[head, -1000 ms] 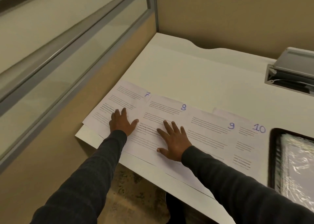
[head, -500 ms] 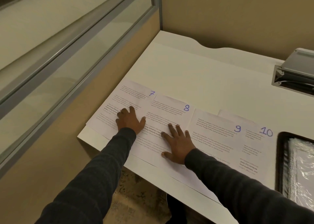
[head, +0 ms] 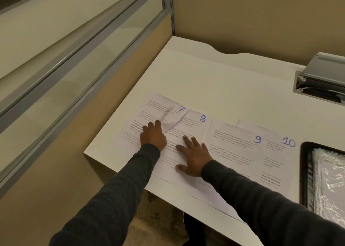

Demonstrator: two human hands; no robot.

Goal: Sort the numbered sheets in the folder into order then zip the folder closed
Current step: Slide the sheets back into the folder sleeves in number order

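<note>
Black folder [head: 304, 171] open w/ plastic-covered sheet [head: 329, 182] inside.

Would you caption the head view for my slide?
Left hand presses creased sheet 7; right hand lies on sheet 8.

The left hand [head: 153, 136] presses its fingers on sheet 7 [head: 160, 106], which buckles into a raised fold just right of the index finger. The thumb is hidden, perhaps behind that fold. The right hand [head: 194, 157] lies flat with spread fingers on sheet 8 [head: 194, 126]. Sheet 9 [head: 233, 143] and sheet 10 [head: 274, 161] lie overlapping to its right, with the black-rimmed folder [head: 306, 171] beyond them.
</note>
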